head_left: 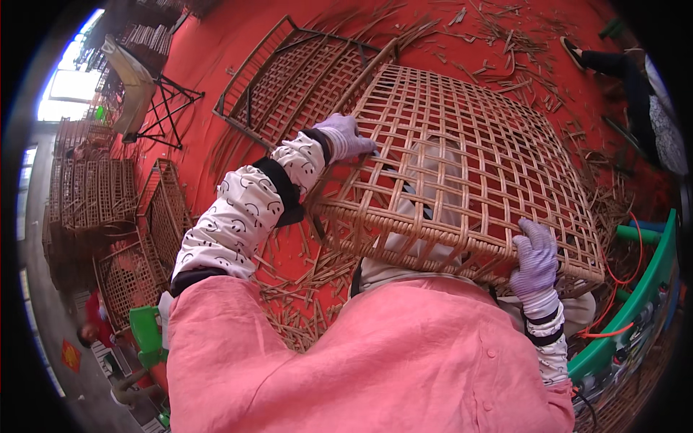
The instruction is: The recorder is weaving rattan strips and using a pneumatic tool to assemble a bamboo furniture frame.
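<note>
Wicker basket (465, 175) found at 2 o'clock, lattice face up, lying over the person's legs (437, 169), apparently so the lap bears its weight while both hands work. Left gloved hand (343, 137), at the basket's 10 o'clock edge: fingers curled against the cane; cannot tell whether they pinch a strand. Right gloved hand (535, 261), at its 5 o'clock: fingers bent over the near edge, clasping it, seemingly to steady the frame
</note>
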Demonstrator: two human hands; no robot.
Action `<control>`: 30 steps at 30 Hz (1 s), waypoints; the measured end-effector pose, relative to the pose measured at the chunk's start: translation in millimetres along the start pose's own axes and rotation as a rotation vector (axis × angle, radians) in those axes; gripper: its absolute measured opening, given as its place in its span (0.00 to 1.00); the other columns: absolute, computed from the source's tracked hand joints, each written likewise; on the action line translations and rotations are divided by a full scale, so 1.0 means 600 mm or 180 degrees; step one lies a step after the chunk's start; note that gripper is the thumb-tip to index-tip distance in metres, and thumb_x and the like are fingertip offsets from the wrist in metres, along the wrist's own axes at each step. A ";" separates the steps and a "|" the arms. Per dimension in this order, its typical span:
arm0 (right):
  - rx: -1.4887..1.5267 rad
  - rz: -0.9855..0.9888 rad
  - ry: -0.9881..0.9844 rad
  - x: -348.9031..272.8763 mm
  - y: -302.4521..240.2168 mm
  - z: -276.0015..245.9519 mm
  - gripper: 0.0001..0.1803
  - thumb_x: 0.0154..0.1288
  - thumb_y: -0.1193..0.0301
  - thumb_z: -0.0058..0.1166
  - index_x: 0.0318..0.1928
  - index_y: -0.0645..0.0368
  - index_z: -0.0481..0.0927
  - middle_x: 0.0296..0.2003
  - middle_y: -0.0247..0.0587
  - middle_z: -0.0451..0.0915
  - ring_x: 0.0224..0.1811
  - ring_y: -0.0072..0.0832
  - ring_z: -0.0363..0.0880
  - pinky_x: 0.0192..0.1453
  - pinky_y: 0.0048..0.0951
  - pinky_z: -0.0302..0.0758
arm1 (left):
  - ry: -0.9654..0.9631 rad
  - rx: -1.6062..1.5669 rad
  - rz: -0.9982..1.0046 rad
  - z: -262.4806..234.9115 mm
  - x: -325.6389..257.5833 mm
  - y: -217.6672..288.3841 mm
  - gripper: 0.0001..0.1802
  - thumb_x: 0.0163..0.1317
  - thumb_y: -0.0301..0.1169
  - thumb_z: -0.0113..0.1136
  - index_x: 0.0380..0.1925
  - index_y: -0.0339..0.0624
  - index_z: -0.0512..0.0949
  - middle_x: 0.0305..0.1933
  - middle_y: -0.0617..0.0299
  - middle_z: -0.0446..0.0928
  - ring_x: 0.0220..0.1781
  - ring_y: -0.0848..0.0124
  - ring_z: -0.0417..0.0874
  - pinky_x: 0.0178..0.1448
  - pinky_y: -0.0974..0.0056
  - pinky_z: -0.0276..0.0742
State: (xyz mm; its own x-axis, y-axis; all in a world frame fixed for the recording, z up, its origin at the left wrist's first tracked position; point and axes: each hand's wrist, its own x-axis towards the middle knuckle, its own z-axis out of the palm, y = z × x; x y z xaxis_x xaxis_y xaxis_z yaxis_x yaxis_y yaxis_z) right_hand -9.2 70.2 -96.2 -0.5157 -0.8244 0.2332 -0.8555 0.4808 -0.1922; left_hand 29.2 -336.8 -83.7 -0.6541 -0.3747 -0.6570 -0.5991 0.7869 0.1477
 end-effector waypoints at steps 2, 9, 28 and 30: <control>0.0013 -0.0004 0.0032 0.003 -0.004 -0.002 0.19 0.38 0.77 0.54 0.37 0.60 0.71 0.48 0.49 0.71 0.52 0.48 0.69 0.57 0.45 0.65 | 0.0241 0.0190 -0.0077 0.014 0.015 0.005 0.38 0.46 0.60 0.60 0.41 0.33 0.75 0.38 0.51 0.78 0.39 0.63 0.80 0.42 0.62 0.77; -0.0010 -0.0080 0.0058 0.005 0.004 -0.005 0.19 0.37 0.77 0.55 0.36 0.61 0.71 0.48 0.49 0.71 0.51 0.48 0.69 0.56 0.46 0.65 | -0.0116 0.0067 -0.0245 0.016 0.037 0.010 0.31 0.41 0.51 0.63 0.36 0.33 0.79 0.32 0.51 0.80 0.37 0.63 0.82 0.44 0.61 0.76; 0.0835 0.0717 -0.0917 0.011 0.017 -0.065 0.22 0.41 0.69 0.59 0.44 0.51 0.77 0.47 0.45 0.69 0.51 0.44 0.67 0.55 0.41 0.67 | 0.1538 -0.0587 0.2210 0.125 -0.205 0.111 0.22 0.49 0.42 0.65 0.41 0.42 0.76 0.42 0.55 0.75 0.43 0.56 0.77 0.47 0.57 0.73; 0.0672 0.0732 -0.0971 0.023 0.013 -0.061 0.19 0.42 0.64 0.64 0.40 0.50 0.79 0.38 0.44 0.71 0.47 0.42 0.70 0.52 0.40 0.69 | 0.1694 -0.0271 0.2261 0.150 -0.217 0.147 0.23 0.45 0.41 0.67 0.40 0.42 0.76 0.41 0.56 0.75 0.44 0.56 0.76 0.48 0.57 0.72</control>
State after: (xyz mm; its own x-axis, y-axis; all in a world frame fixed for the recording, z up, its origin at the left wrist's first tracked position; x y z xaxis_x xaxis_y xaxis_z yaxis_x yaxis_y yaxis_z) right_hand -24.5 73.4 -59.5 -0.6273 -0.7687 -0.1247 -0.6754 0.6168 -0.4043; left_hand 102.9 -174.6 -51.4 -0.9993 -0.0071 0.0377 0.0109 0.8890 0.4577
